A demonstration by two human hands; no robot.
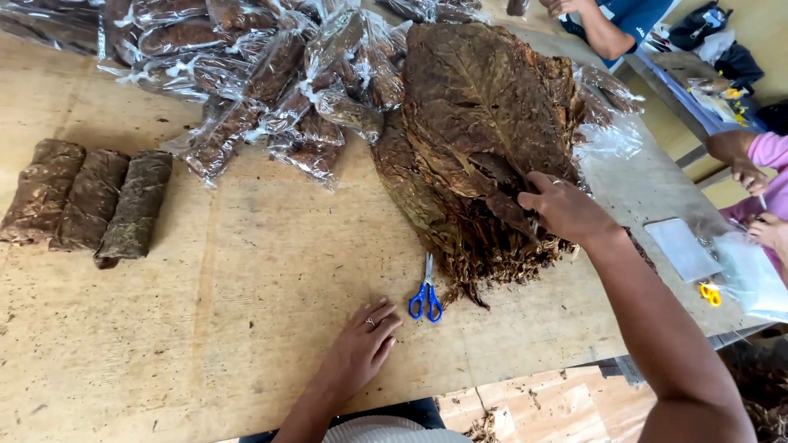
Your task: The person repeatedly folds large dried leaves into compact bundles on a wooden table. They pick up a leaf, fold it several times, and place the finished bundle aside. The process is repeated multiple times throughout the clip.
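Wooden tabletop (246, 271): my right hand (565, 209) pinches a leaf on the dried leaf pile (480, 123), frame centre-right; my left hand (361, 349) rests flat, empty, beside blue scissors (427, 297).

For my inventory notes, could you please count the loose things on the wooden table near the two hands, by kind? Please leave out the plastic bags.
Rolled brown leaf bundles: 3
Blue-handled scissors, beside the left hand: 1
Pile of flat brown leaves, under the right hand: 1
Yellow-handled scissors: 1
Total: 6
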